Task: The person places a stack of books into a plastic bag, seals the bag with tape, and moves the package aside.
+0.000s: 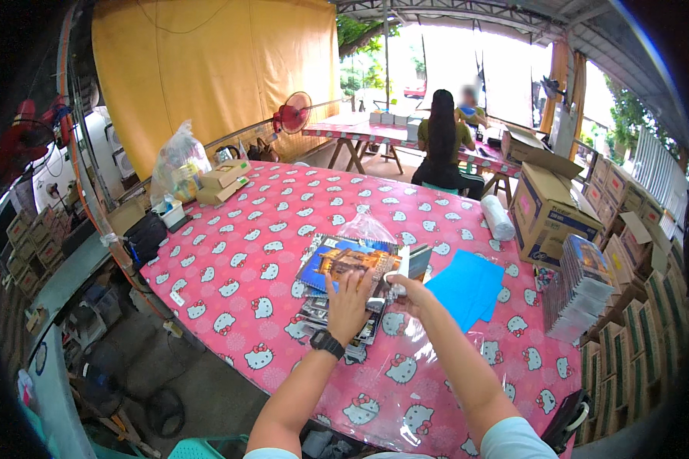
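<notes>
On a pile (pixel 311 312) on the pink table (pixel 233 329), the spiral notebook (pixel 325 264) looks light, bendy and slick, best taken by 2 opposite edges; the left hand (pixel 348 304) lies spread on it, the right hand (pixel 411 294) curls near its edge, hold unclear.

notebooks (pixel 312 269) on table (pixel 226 325) | sheets (pixel 467 287) right of notebooks | carton (pixel 547 218) beyond sheets, farther right | bag (pixel 177 162) far left
</notes>
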`<act>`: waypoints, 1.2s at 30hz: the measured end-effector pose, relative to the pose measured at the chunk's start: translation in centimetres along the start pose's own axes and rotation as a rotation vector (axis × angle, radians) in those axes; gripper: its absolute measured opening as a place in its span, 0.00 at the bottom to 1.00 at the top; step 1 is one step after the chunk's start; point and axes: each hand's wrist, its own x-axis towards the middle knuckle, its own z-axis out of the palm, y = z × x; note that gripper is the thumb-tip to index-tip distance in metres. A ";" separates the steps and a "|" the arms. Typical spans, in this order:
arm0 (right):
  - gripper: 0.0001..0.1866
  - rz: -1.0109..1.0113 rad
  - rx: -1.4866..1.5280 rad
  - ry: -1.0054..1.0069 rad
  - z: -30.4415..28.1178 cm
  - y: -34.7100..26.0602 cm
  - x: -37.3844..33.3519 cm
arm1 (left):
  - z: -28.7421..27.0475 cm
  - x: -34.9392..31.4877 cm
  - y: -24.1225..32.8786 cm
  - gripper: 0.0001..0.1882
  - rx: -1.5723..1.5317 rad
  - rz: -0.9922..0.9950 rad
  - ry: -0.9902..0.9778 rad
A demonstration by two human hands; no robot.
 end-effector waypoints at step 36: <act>0.56 -0.348 -0.006 0.270 -16.9 17.8 -27.0 | 6.5 -13.7 16.5 0.50 -1.621 -0.242 -0.638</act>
